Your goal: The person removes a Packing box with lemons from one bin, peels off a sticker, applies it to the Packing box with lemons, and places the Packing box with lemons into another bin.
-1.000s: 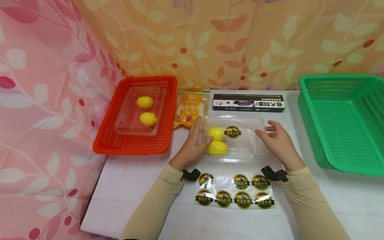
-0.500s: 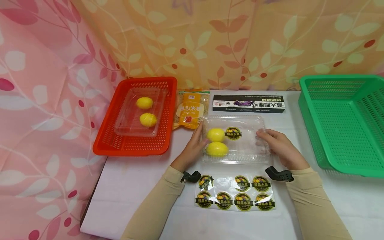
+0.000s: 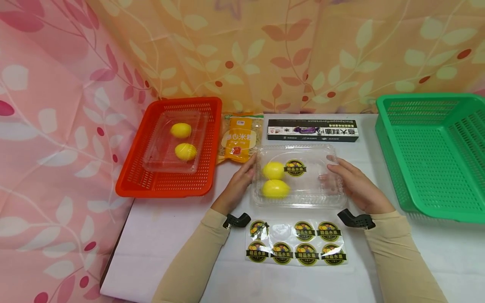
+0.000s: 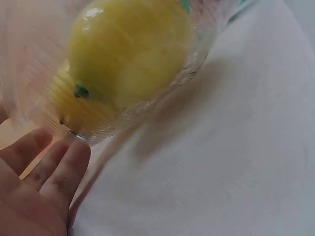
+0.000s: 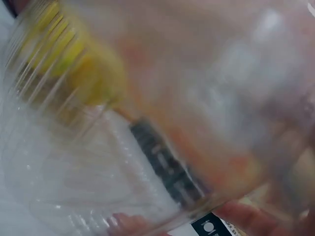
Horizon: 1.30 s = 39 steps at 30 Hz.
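A clear plastic clamshell box with a round fruit sticker on its lid is between my hands in the head view. Two lemons lie in its left end. My right hand grips the right end, thumb on top and fingers seen through the plastic beneath. My left hand is at the left end; in the left wrist view its fairly straight fingers meet the box's edge beside a lemon. A shadow on the cloth suggests the box is raised there. The right wrist view is blurred.
A sticker sheet lies in front of the box. Behind stand a black-and-white pasta box and an orange food bag. At left, a red basket holds another clear box with two lemons. A green basket stands at right.
My right hand has moved from loosely beside the box to gripping its right end. My left thumb has come off the lid, and the left hand has shifted slightly outward.
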Available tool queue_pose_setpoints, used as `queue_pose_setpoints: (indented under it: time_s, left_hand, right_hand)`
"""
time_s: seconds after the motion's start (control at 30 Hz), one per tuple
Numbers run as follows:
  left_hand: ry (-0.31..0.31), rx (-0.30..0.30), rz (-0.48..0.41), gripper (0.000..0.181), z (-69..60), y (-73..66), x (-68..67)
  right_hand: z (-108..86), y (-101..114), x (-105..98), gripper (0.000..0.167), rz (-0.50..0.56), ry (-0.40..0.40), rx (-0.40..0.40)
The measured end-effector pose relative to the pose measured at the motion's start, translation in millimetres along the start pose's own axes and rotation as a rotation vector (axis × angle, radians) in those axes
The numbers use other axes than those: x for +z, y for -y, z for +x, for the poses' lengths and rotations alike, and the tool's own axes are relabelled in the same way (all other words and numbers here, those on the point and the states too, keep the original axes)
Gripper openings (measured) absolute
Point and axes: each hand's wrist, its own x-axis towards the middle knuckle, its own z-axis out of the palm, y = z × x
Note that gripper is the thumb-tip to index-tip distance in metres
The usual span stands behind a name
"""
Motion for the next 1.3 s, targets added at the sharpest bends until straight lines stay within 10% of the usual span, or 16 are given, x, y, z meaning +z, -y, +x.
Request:
queue_pose_setpoints:
  time_s: [0.27, 0.67, 1.3]
  left_hand:
    - [-0.028, 0.049, -0.197, 0.063, 1.9, -0.4, 0.9]
    - [-0.055, 0.032, -0.170, 0.071, 2.9, 3.7, 0.8]
    - [-0.090, -0.001, -0.120, 0.064, -2.8, 7.4, 2.0]
  right_hand:
    - [-4.7, 3, 2, 0.044, 0.136, -0.029, -0.068]
    - [-23.5, 37, -7, 0.027, 0.157, -0.019, -0.220]
    - [-67.7, 83, -112, 0.015, 0.437, -0.148, -0.339]
